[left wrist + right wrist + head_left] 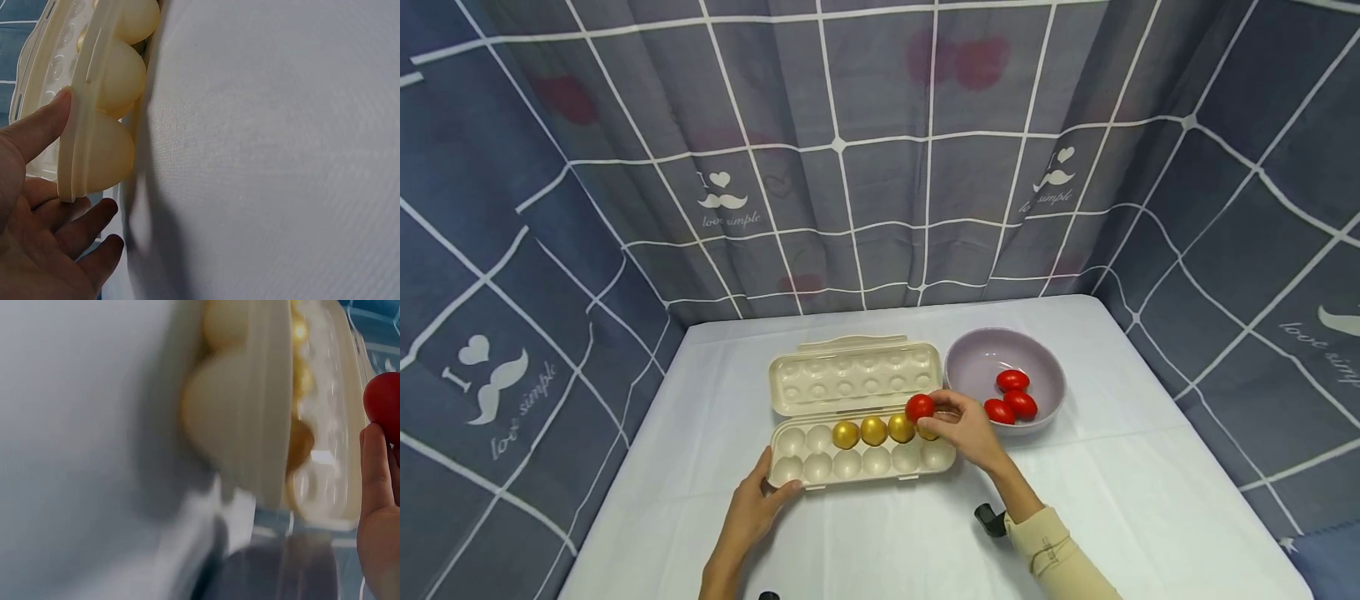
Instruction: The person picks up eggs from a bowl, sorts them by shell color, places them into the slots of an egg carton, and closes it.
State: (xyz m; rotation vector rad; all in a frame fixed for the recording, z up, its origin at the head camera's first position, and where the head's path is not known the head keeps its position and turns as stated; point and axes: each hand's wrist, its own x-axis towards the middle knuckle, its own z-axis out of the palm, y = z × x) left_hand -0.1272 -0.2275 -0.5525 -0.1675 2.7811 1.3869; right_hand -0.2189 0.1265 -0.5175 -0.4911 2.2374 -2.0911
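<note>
A cream plastic egg carton (847,463) lies with its lid (853,379) folded back. Several gold eggs (873,430) sit side by side in its far row, the rightmost partly behind my right hand (967,429). That hand pinches a red egg (920,407) between thumb and fingertips, above the right part of the carton. In the right wrist view the red egg (384,406) is cut by the frame's edge. My left hand (750,504) grips the carton's near left corner, its thumb (47,125) on the rim and fingers around the end.
Right of the carton stands a mauve bowl (973,358) with 3 red eggs (1020,405) in it. A white cloth (865,542) covers the table. Dark checked curtains (880,192) close off the back and sides. A black device (989,521) shows beside the right wrist.
</note>
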